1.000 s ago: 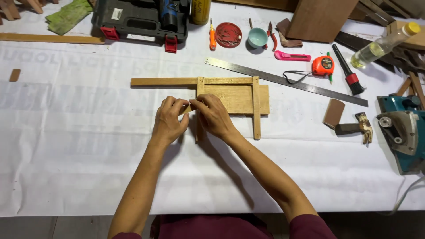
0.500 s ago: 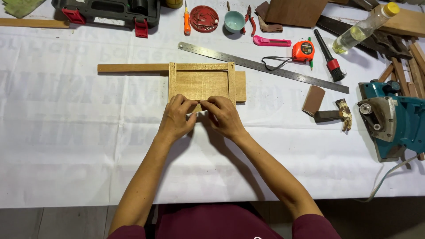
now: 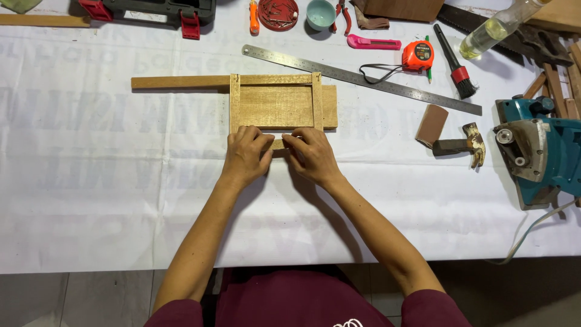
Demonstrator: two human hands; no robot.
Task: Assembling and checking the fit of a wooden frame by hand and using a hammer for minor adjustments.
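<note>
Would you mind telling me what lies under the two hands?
A thin wood strip peeks out between the left hand and right hand, against the wooden frame. Its ends are covered.

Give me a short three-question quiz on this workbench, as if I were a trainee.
1. True or false: both hands rest on the near edge of the wooden frame.
2. Which lies nearest the hammer? A) sanding block B) cup C) tool case
3. What long metal tool lies just beyond the frame?

Key:
1. True: the left hand and right hand meet there.
2. A
3. The ruler.
</note>
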